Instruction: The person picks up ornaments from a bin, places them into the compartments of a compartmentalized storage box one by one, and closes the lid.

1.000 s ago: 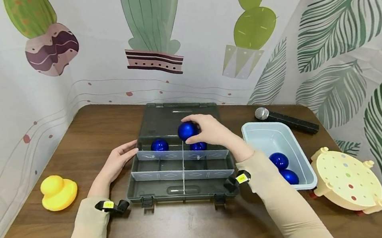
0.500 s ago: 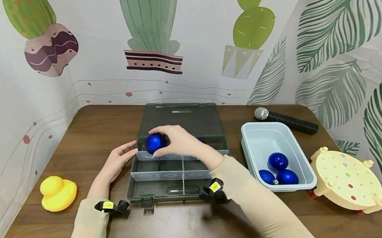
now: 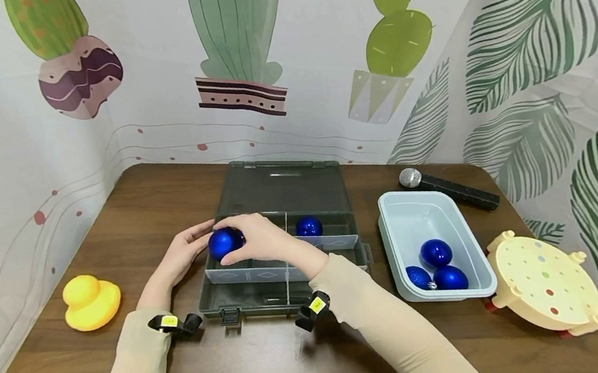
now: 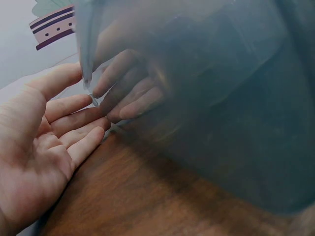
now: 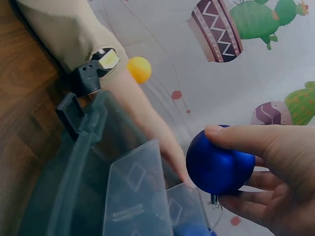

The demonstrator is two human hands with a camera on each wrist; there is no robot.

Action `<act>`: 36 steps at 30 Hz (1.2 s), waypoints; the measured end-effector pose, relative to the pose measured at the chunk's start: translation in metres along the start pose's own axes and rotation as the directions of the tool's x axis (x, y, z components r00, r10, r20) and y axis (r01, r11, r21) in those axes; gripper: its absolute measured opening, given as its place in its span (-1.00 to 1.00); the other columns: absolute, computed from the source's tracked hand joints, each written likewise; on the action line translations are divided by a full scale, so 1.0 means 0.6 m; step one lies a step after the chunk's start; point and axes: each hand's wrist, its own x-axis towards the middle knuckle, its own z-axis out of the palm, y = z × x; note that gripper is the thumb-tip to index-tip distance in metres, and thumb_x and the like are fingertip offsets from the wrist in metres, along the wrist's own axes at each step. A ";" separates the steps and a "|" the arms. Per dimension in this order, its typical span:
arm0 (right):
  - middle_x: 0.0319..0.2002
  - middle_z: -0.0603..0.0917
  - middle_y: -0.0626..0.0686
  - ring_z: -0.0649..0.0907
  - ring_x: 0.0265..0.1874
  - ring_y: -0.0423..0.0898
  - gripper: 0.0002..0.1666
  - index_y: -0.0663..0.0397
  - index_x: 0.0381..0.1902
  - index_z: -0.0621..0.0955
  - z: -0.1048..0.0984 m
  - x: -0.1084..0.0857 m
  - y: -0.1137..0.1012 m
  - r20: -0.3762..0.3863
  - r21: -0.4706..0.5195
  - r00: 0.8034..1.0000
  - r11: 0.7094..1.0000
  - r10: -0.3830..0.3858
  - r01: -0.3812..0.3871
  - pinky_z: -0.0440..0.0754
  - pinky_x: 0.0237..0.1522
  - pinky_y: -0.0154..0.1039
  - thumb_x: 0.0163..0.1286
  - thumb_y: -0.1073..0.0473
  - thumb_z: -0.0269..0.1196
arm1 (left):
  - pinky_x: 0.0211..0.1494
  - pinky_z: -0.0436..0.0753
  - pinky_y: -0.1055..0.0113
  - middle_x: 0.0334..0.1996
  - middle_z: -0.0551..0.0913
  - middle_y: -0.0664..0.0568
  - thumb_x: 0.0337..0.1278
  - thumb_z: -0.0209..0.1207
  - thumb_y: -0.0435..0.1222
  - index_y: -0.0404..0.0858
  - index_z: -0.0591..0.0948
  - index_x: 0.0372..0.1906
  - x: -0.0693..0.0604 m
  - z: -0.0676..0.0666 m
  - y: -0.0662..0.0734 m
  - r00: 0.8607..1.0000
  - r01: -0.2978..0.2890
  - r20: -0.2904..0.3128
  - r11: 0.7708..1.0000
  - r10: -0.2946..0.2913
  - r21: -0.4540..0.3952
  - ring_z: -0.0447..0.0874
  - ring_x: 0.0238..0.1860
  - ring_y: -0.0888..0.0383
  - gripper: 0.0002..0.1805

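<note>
Ball in hand: a blue ball point(image 3: 224, 243) at the left end of the open case point(image 3: 285, 189); whether it touches a divider cannot be told.
Right hand: the right hand point(image 3: 261, 237) grips that ball between thumb and fingers.
Left hand: the left hand point(image 3: 182, 254) rests against the case's left side, fingers fairly straight.
Only from the right wrist: a metal cap point(image 5: 214, 199) with a wire loop under the held ball, and a blue patch point(image 5: 191, 230) inside the case, which the head view hides behind the hand.
Only from the left wrist: the left palm, with fingertips mirrored in the case wall.
Only from the head: the pale blue tub point(image 3: 422, 214) with three blue balls point(image 3: 450, 278).
Since half a second ago: the gripped ball is farther left and nearer the person; the rear-right ball point(image 3: 309, 227), mostly covered then, shows plainly.
</note>
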 end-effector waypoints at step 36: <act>0.21 0.56 0.07 0.54 0.18 -0.02 -0.23 0.01 0.25 0.55 0.045 0.016 -0.001 -0.044 -0.147 0.992 0.982 0.115 -0.121 0.56 0.19 -0.21 0.11 -0.09 0.49 | 0.14 0.50 0.64 0.39 0.29 -0.39 0.45 0.04 -0.23 -0.47 0.23 0.43 0.002 0.003 0.000 1.000 -0.004 -0.006 1.000 0.004 0.023 0.54 0.05 0.52 -0.39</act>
